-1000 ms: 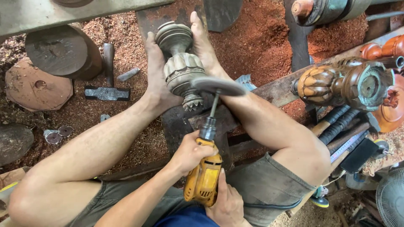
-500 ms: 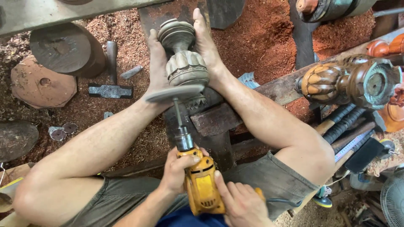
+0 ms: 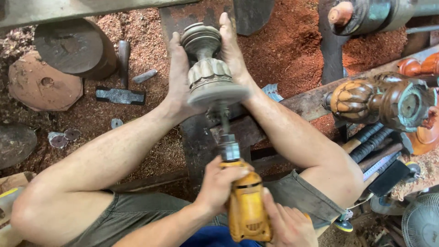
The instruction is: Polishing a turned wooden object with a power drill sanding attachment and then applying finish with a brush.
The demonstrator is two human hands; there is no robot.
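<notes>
Both your hands grip the yellow drill (image 3: 247, 206), the left hand (image 3: 219, 183) closed around its front and the right hand (image 3: 286, 224) at its back, while its spinning disc (image 3: 218, 95) touches the carved wooden piece (image 3: 206, 59) clamped between your bare feet (image 3: 178, 77) above the sawdust floor (image 3: 283, 50).
</notes>
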